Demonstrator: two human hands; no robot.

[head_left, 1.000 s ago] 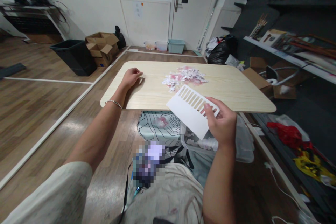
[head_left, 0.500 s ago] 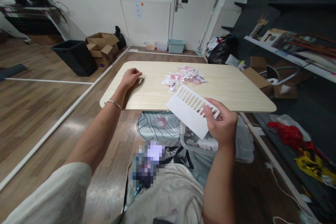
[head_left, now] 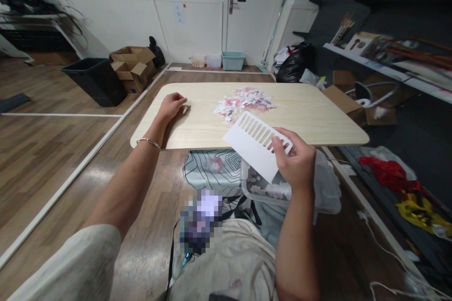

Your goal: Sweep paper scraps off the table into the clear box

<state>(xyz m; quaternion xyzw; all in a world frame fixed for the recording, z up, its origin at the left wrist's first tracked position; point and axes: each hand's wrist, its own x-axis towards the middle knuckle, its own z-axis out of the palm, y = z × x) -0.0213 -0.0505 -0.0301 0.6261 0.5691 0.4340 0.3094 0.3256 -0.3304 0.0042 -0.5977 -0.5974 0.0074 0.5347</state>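
My right hand [head_left: 295, 162] grips the slotted end of a white card [head_left: 247, 150], its thumb on top across the slots. The card has a row of long rounded cut-outs along one side and is tilted over the table's near edge. On the left side of the pale wooden table [head_left: 201, 129] rests my left hand [head_left: 171, 107], fingers curled together; anything between them is too hidden to make out. A heap of white and pink paper scraps [head_left: 254, 99] lies on the table, past the card's far end.
Below the near edge, a clear plastic box [head_left: 244, 187] with white pieces is partly hidden by the card and my right arm. Patterned cloth [head_left: 203, 171] and a blurred-out item [head_left: 201, 225] lie before me. A black bin [head_left: 102, 84] stands left, shelves [head_left: 381, 73] right.
The whole view has shifted slightly, with the table and hands appearing a little farther left. Both hands keep their poses, and the right one still holds the card.
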